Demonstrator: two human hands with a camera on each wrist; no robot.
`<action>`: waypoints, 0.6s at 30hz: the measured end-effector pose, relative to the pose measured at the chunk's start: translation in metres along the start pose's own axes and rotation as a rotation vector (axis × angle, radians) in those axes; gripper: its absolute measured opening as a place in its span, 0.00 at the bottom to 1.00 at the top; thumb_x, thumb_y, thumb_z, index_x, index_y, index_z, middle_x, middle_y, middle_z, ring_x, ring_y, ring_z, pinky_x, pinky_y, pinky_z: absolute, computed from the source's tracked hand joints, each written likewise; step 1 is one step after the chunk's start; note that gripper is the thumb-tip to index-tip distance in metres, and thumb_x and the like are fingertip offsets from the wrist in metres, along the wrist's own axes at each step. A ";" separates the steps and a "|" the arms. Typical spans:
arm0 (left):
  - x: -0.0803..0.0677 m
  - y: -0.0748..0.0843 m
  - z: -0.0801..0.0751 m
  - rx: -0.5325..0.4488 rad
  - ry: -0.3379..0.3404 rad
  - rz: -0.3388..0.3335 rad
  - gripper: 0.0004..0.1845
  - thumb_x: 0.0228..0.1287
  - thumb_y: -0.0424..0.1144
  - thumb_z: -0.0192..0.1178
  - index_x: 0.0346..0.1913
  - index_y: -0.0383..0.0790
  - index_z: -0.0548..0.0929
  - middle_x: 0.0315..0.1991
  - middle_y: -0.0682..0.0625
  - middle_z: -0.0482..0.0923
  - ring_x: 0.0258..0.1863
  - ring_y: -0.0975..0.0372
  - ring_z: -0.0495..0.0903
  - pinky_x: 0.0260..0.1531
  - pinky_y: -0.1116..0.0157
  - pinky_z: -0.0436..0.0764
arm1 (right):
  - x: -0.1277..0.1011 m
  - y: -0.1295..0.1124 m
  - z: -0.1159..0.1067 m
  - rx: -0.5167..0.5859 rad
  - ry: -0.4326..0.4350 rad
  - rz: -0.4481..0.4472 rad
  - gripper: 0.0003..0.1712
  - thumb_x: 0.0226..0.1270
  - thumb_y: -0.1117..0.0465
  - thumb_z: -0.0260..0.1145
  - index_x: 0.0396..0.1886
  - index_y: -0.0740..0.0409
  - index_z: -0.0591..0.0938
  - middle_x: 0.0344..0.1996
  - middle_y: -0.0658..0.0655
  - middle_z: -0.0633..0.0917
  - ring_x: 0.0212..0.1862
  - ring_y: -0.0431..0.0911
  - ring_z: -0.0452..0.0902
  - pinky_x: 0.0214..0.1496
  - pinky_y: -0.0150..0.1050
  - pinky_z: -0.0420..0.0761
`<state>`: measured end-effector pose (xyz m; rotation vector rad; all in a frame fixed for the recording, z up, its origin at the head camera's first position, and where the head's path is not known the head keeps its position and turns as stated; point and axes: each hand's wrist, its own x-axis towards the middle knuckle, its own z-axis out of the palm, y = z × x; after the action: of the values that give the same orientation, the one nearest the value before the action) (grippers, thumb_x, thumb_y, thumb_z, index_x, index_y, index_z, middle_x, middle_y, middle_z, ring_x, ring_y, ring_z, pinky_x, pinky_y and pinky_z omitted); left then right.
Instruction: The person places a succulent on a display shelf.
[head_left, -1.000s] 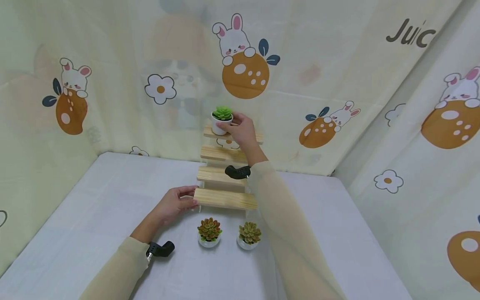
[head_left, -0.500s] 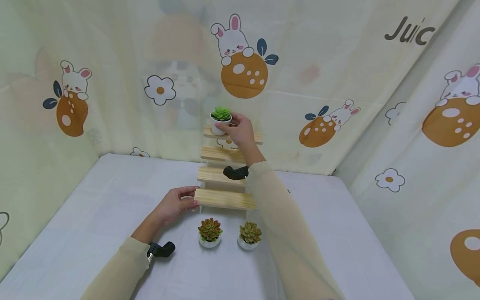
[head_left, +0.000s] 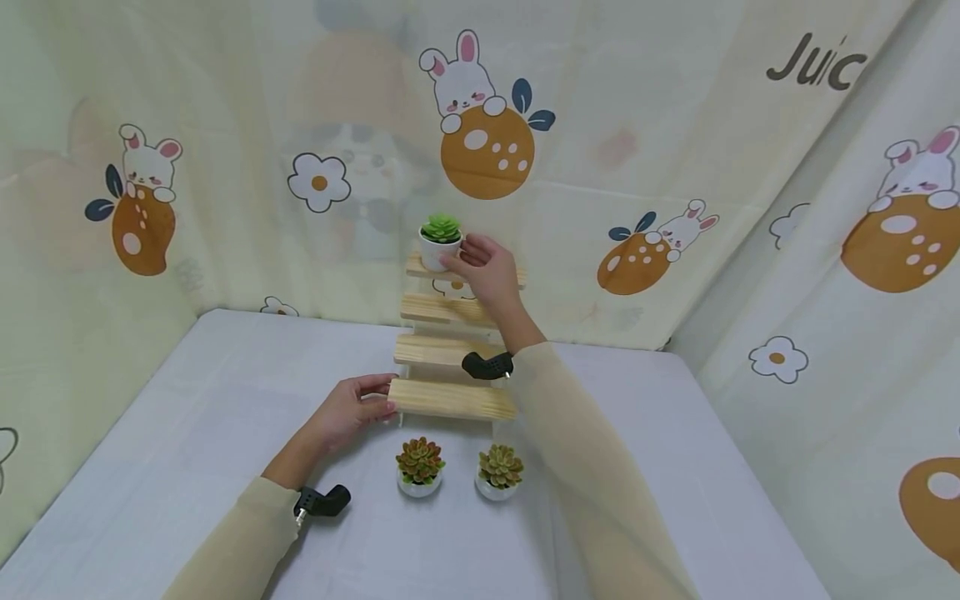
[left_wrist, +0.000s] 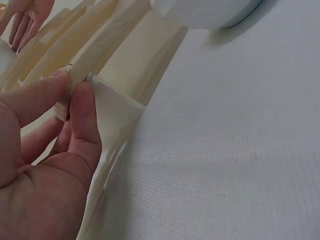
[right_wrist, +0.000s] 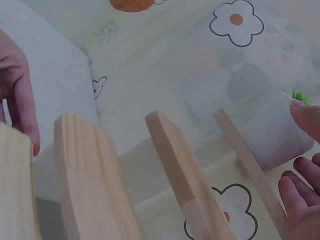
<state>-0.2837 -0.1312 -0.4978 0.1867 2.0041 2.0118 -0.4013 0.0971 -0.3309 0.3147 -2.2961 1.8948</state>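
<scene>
A wooden tiered plant stand (head_left: 452, 398) stands on the table, stepping up toward the back. My left hand (head_left: 347, 414) pinches the left end of its lowest shelf (left_wrist: 102, 47) between thumb and fingers. On the left part of the top shelf sits a bright green succulent in a white pot (head_left: 438, 253). Right beside that pot is my right hand (head_left: 489, 268), fingers loose and spread. In the right wrist view its thumb (right_wrist: 306, 117) overlaps the pot's edge, while the fingers sit apart from the pot's wall.
Two more potted succulents stand in front of the stand: a reddish one (head_left: 420, 462) and a dull green one (head_left: 500, 468). A white cloth covers the table (head_left: 660, 467). Printed curtains (head_left: 360, 100) hang close behind the stand and along both sides.
My right hand has loosened from the white pot and drawn slightly right and toward me. The pot stays on the top shelf. My left hand keeps its place on the lowest shelf.
</scene>
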 end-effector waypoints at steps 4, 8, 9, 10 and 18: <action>0.000 0.000 0.000 0.010 -0.002 -0.001 0.33 0.67 0.24 0.63 0.74 0.28 0.67 0.59 0.35 0.75 0.45 0.64 0.85 0.45 0.69 0.88 | -0.012 0.003 -0.006 0.021 -0.010 -0.033 0.39 0.62 0.59 0.77 0.70 0.67 0.74 0.65 0.63 0.81 0.67 0.54 0.78 0.70 0.43 0.79; -0.001 0.000 -0.001 0.023 -0.003 0.006 0.33 0.67 0.24 0.63 0.74 0.28 0.67 0.60 0.35 0.75 0.44 0.65 0.85 0.45 0.68 0.89 | -0.025 0.006 -0.011 0.025 -0.034 -0.058 0.38 0.62 0.59 0.77 0.69 0.68 0.75 0.65 0.65 0.81 0.67 0.56 0.78 0.69 0.43 0.80; -0.001 0.000 -0.001 0.022 -0.003 0.007 0.33 0.67 0.24 0.63 0.74 0.28 0.67 0.60 0.34 0.75 0.44 0.64 0.85 0.44 0.68 0.89 | -0.028 0.006 -0.012 0.023 -0.040 -0.064 0.38 0.62 0.58 0.78 0.68 0.68 0.75 0.65 0.66 0.81 0.67 0.56 0.78 0.69 0.43 0.80; -0.001 0.000 -0.001 0.022 -0.004 0.008 0.33 0.67 0.24 0.63 0.74 0.28 0.67 0.60 0.34 0.75 0.44 0.65 0.85 0.45 0.68 0.89 | -0.032 0.007 -0.014 0.015 -0.044 -0.069 0.37 0.62 0.58 0.78 0.68 0.67 0.76 0.65 0.66 0.81 0.67 0.56 0.78 0.69 0.44 0.81; -0.002 0.003 0.000 0.027 -0.014 0.008 0.33 0.68 0.24 0.63 0.74 0.27 0.67 0.60 0.33 0.75 0.45 0.65 0.85 0.45 0.67 0.89 | -0.056 0.008 -0.026 -0.040 -0.066 -0.100 0.34 0.64 0.55 0.77 0.66 0.64 0.78 0.64 0.64 0.82 0.66 0.55 0.79 0.69 0.43 0.81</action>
<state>-0.2822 -0.1318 -0.4942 0.2145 2.0267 1.9837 -0.3498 0.1273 -0.3471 0.4848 -2.3097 1.8145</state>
